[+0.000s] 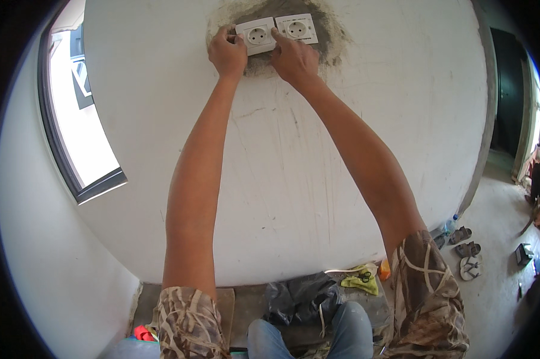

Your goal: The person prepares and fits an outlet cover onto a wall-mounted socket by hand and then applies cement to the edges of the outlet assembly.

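Note:
Two white wall sockets sit side by side at the top of the view, on a rough dark patch of plaster. The left socket (257,36) is slightly tilted beside the right socket (297,29). My left hand (227,55) grips the left socket at its left edge, fingers bent around the side. My right hand (294,58) holds that socket's right side, its index finger on the edge between the two sockets and the other fingers curled below. Whatever lies behind the sockets is hidden.
A window (72,119) is at left. Along the wall's foot lie a black plastic sheet (297,296) and a yellow-green cloth (360,281). At right are sandals (467,248), a water bottle (451,224), a black box (524,254) and a dark door (503,90).

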Demonstrator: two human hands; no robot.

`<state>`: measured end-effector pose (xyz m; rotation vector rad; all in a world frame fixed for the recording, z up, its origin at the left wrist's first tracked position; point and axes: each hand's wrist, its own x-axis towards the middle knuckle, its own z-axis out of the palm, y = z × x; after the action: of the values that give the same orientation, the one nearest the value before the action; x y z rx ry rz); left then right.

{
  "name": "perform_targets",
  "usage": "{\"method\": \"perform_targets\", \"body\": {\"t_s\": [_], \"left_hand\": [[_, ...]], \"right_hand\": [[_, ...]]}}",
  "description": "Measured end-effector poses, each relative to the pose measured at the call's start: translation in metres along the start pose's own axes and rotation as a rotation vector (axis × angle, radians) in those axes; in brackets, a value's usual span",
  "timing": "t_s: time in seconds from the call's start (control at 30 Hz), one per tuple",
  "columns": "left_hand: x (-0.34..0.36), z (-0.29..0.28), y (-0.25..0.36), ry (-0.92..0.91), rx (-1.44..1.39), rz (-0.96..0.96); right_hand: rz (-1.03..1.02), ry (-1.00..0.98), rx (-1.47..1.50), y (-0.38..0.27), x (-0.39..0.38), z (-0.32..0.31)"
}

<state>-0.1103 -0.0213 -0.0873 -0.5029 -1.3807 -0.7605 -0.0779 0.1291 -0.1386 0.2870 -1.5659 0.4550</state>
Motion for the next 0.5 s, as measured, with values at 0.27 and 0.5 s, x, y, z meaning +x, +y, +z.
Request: {"method": "perform_targets", "body": {"t_s": [0.27, 0.5], "left_hand": [[0.022, -0.016, 0.002, -0.213, 0.085, 0.016], [0.001, -0.029, 0.014, -0.4, 0.665, 0.46]], "right_hand": [[-0.062, -0.132, -0.088, -0.002, 0.019, -0.015], [-0.115, -0.414, -0.283, 0.0, 0.047, -0.045]]}}
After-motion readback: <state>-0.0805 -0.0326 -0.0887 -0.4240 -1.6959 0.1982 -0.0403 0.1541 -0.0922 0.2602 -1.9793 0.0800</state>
